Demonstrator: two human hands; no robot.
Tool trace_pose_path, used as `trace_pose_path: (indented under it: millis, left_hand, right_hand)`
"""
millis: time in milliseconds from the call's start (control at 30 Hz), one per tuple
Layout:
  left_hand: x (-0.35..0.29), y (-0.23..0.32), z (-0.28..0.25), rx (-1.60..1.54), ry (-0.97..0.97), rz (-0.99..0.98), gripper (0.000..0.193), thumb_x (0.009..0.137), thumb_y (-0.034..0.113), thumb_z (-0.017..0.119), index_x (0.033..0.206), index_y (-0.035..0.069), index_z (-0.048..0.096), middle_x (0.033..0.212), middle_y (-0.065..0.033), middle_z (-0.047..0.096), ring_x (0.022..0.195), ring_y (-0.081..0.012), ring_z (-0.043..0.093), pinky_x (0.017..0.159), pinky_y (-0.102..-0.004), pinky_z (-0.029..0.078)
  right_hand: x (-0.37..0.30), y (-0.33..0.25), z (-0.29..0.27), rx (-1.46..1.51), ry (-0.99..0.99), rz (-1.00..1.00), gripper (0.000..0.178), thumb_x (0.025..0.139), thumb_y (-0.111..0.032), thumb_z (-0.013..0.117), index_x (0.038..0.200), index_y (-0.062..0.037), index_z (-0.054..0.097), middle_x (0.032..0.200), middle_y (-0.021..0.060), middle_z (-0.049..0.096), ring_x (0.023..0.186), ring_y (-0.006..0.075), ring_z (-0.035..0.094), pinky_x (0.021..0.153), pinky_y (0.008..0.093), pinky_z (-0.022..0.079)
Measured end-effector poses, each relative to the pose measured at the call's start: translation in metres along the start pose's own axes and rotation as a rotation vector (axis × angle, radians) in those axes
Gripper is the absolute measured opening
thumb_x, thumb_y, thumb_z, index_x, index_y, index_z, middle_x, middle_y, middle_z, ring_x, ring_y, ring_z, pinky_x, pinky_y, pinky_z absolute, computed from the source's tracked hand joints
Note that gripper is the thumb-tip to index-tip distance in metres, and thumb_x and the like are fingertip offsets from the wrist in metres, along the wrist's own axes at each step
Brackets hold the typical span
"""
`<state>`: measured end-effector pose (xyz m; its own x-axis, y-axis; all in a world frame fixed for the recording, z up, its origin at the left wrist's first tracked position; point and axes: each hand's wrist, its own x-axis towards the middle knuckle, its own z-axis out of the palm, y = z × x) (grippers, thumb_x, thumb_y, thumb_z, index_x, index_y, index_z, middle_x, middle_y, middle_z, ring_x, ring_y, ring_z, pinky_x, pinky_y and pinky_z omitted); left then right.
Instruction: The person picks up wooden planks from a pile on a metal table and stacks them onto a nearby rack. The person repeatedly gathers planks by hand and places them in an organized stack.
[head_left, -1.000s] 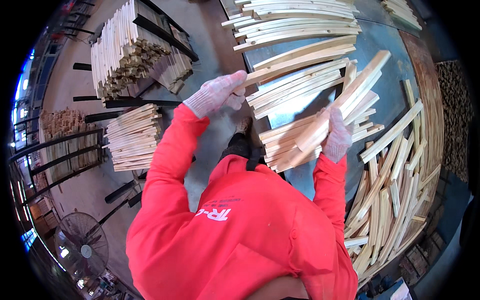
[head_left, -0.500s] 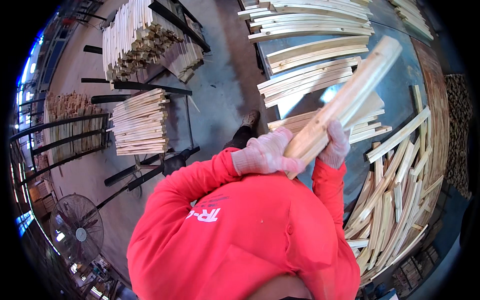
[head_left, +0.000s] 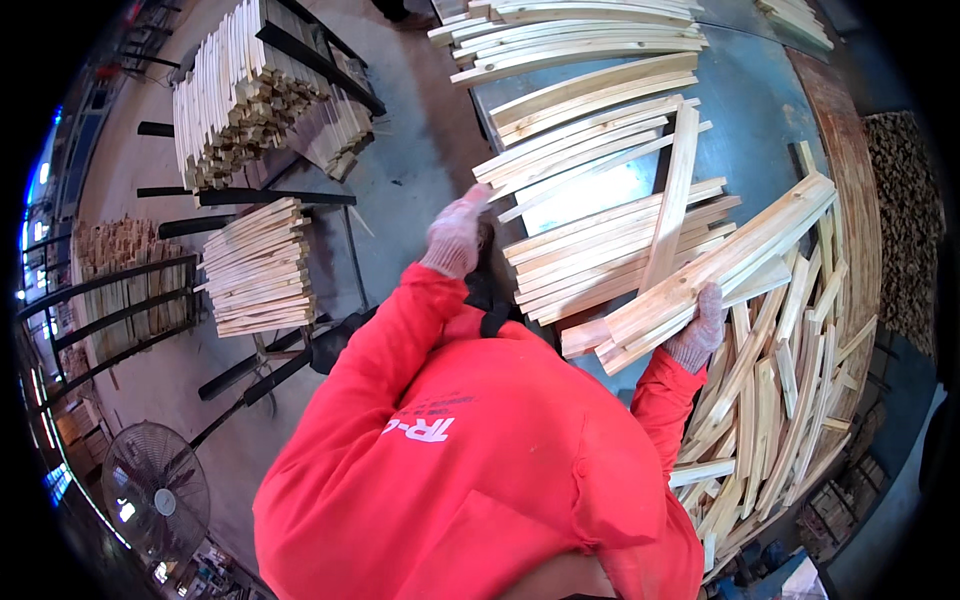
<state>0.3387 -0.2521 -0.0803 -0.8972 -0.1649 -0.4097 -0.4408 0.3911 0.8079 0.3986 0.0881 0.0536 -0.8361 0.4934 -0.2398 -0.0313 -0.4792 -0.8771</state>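
Note:
My right hand (head_left: 705,318), in a pale glove, is closed around a bundle of curved wooden slats (head_left: 715,275) held slanting in front of my right side. My left hand (head_left: 458,232), also gloved, reaches forward to the left ends of a row of curved slats (head_left: 590,145) on the blue-grey table. Its visible fingers stretch toward those ends; the other fingers are partly hidden. A single slat (head_left: 675,190) lies crosswise over a nearer row of slats (head_left: 595,250).
More slat rows (head_left: 580,40) lie farther up the table (head_left: 745,105). A loose heap of slats (head_left: 770,400) is at the right. Racks with stacked slats (head_left: 255,265) stand at the left, a fan (head_left: 158,490) at lower left.
My left hand has left the bundle and moved forward and left to the slat row. My right hand has lowered the bundle to the right. A slat now lies crosswise on the near row.

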Motion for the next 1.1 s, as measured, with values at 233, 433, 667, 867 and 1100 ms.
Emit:
trace_pose_path:
  millis: [233,433,667,867,1100]
  left_hand:
    - [-0.079,0.126,-0.128,-0.809,0.449,0.641,0.033,0.096,0.040,0.055,0.094,0.008,0.060,0.094,-0.0127,0.065,0.089,-0.0276,0.063,0.077,-0.0433,0.051]
    - [-0.091,0.158,-0.249,-1.287,0.050,0.387,0.043,0.091,0.049,0.059,0.091,0.006,0.062,0.088,-0.0115,0.063,0.081,-0.0307,0.061,0.080,-0.0531,0.052]
    - [-0.058,0.075,-0.196,-1.278,0.148,0.015,0.052,0.087,0.053,0.067,0.113,0.008,0.062,0.097,-0.0126,0.068,0.085,-0.0253,0.069,0.078,-0.0464,0.059]
    - [-0.020,0.029,-0.190,-1.454,0.001,-0.114,0.037,0.086,0.019,0.075,0.118,0.005,0.062,0.100,-0.0061,0.068,0.092,-0.0228,0.067,0.083,-0.0406,0.057]
    - [0.135,0.023,-0.421,-1.214,0.076,0.315,0.044,0.089,0.015,0.071,0.128,0.003,0.053,0.115,-0.0084,0.064,0.102,-0.0186,0.063,0.087,-0.0343,0.054]
  right_hand:
    - [0.046,-0.075,0.025,-0.343,-0.298,-0.219,0.059,0.081,-0.015,0.074,0.131,0.0047,0.049,0.110,0.0142,0.064,0.094,0.0236,0.065,0.086,0.0348,0.054]
    - [0.029,-0.066,0.143,-0.717,-0.991,-0.003,0.045,0.078,-0.005,0.079,0.119,-0.0003,0.060,0.084,0.0062,0.068,0.070,0.0141,0.064,0.062,0.0287,0.054]
    - [-0.089,0.064,0.220,-0.717,-1.386,0.459,0.099,0.064,-0.012,0.083,0.148,-0.0063,0.031,0.128,0.0125,0.056,0.118,0.0234,0.055,0.101,0.0346,0.045]
    - [-0.084,0.125,0.310,-0.563,-1.313,0.504,0.079,0.079,-0.008,0.074,0.147,-0.0033,0.033,0.129,0.0129,0.057,0.117,0.0195,0.055,0.101,0.0332,0.045]
    - [-0.079,0.249,0.573,-0.871,-1.434,-0.253,0.053,0.092,-0.030,0.065,0.135,-0.0039,0.048,0.120,0.0139,0.062,0.108,0.0215,0.061,0.093,0.0342,0.048]
